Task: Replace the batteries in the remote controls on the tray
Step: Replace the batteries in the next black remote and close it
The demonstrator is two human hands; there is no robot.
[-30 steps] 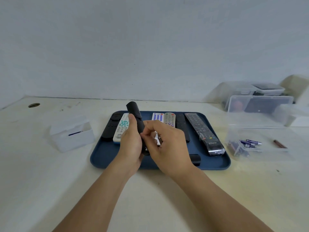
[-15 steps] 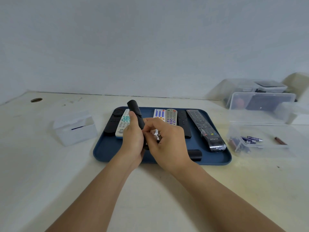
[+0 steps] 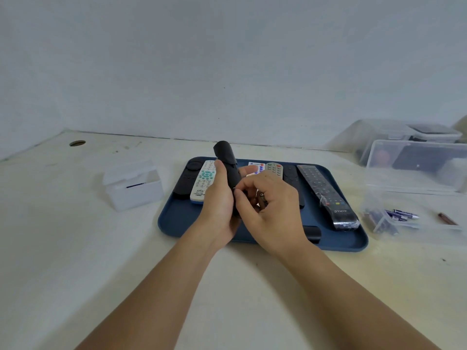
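Above the blue tray (image 3: 177,223), my left hand (image 3: 218,205) grips the black remote (image 3: 227,162) upright; my right hand (image 3: 273,210) pinches a small battery (image 3: 261,198) at its lower end.

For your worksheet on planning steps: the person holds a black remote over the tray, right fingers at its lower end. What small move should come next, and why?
Probably draw out the battery: the left hand grips the black remote upright, and the right hand pinches something small and metallic at its lower end, though the compartment itself is hidden.
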